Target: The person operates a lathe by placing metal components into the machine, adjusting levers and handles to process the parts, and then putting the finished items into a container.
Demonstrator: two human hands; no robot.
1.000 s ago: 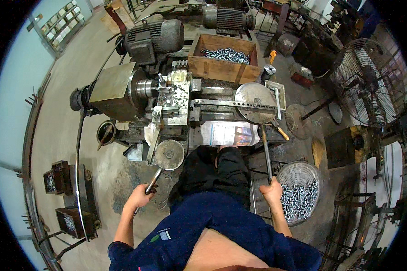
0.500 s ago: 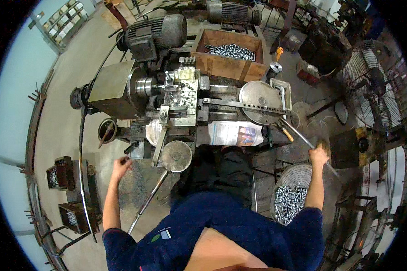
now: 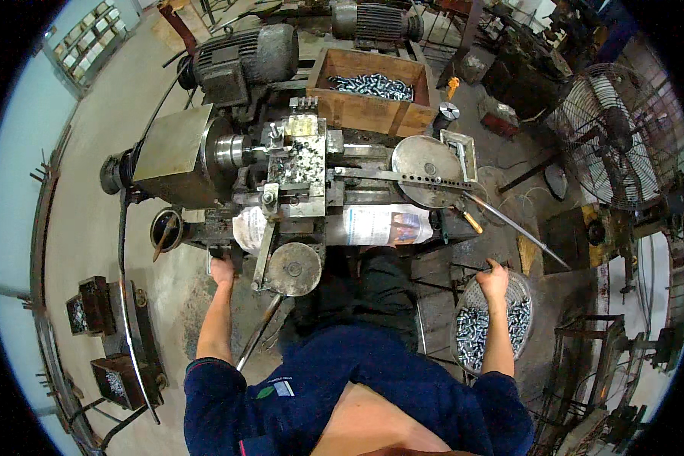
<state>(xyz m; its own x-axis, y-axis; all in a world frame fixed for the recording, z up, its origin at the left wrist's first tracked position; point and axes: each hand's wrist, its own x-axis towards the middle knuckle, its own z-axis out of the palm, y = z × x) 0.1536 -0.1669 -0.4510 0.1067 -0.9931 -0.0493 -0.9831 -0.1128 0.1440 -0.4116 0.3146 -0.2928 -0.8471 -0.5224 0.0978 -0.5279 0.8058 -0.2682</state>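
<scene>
My left hand [image 3: 222, 270] is at the lathe's front left edge, its fingers bent against a small dark part there. What they grip is hidden. Over the far rim of a wire-mesh basket [image 3: 521, 292], my right hand [image 3: 494, 281] has its fingers curled together; anything in them is too small to make out. Short shiny metal pieces [image 3: 479, 334] fill the basket. A long steel lever rod [image 3: 517, 228] slants from the right-hand round plate [image 3: 425, 171], with no hand on it. Another round plate [image 3: 295, 270] and lever rod [image 3: 260, 333] sit between my arms.
The lathe's headstock [image 3: 173, 156] and spindle chuck [image 3: 229, 150] stand ahead on the left. Behind the bed is a wooden crate [image 3: 376, 114] of metal pieces. A large fan [image 3: 615, 137] stands right; metal bins [image 3: 91, 304] are at left. Newspaper [image 3: 365, 224] lies along the front.
My right hand has let go of the right lever rod and moved down and left to the basket. My left hand has moved right and up to the machine's front edge.
</scene>
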